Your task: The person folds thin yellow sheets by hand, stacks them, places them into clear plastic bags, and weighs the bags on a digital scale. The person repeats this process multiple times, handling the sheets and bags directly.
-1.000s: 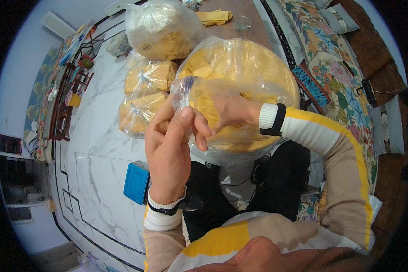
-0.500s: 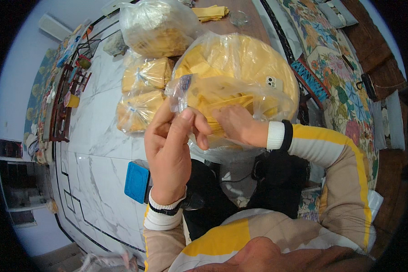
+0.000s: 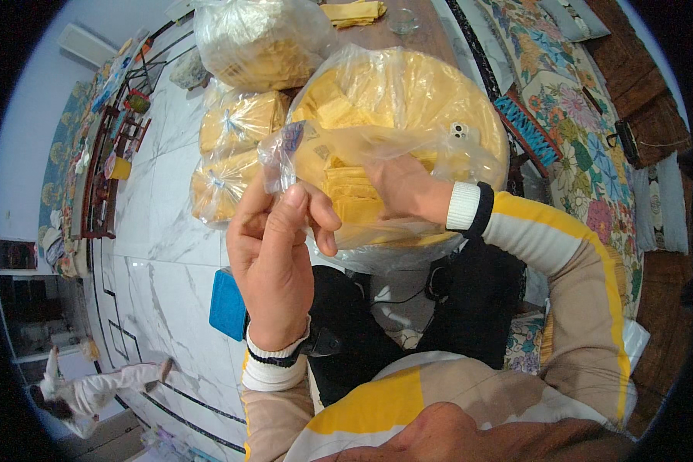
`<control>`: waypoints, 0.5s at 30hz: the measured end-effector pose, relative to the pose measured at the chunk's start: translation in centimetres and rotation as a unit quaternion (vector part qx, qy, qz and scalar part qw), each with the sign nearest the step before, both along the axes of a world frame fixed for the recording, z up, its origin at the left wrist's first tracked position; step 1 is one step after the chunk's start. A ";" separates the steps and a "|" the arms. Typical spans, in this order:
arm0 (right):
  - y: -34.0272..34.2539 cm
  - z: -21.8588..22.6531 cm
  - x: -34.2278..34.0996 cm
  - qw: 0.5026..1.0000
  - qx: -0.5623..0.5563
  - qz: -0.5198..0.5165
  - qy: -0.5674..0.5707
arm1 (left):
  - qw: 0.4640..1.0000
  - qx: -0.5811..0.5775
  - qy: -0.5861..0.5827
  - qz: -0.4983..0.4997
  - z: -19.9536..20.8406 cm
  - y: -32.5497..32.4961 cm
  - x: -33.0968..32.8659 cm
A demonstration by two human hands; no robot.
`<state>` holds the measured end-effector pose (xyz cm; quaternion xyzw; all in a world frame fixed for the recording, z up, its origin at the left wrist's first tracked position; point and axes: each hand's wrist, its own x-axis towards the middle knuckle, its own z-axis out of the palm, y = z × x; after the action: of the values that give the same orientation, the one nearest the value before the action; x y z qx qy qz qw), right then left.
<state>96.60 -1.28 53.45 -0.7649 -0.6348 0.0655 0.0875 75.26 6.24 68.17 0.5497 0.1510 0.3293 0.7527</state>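
My left hand is closed in a pinch on the raised edge of a clear plastic bag. Inside the bag lies a stack of folded yellow sheets, whose material I cannot make out. My right hand reaches in at the bag's mouth, over the right side of the stack. Its fingers are blurred and partly behind the plastic, so their grip does not show. Beneath the bag is a broad round yellow surface wrapped in clear plastic. A pale phone lies at its right.
Two filled, tied plastic bags and a larger filled bag stand left and behind. Farther back are a yellow folded bundle and a glass dish. A blue box is by my left wrist; a person is at lower left.
My left hand and the bag edge have shifted left. My right hand has moved slightly up, uncovering more of the stack. A person has come into view at lower left.
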 end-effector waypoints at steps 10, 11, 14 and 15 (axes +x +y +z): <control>-4.7 2.4 -1.6 0.986 0.027 0.080 0.146 | 1.000 0.006 0.020 -0.018 0.0 -0.4 0.3; -5.5 3.3 -1.7 0.986 0.045 0.077 0.139 | 1.000 0.001 0.013 -0.023 -0.1 -0.5 0.1; -7.6 6.5 -0.6 0.989 0.015 0.061 0.133 | 0.995 0.065 -0.026 -0.065 -1.1 0.8 -0.5; -7.9 7.3 -0.1 0.990 -0.023 0.042 0.129 | 0.993 0.112 0.012 -0.026 -1.7 1.6 -0.3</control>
<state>96.53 -9.17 60.78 -0.7245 -0.6480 0.1819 0.1488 74.91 7.83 66.50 0.6380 0.1083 0.3178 0.6930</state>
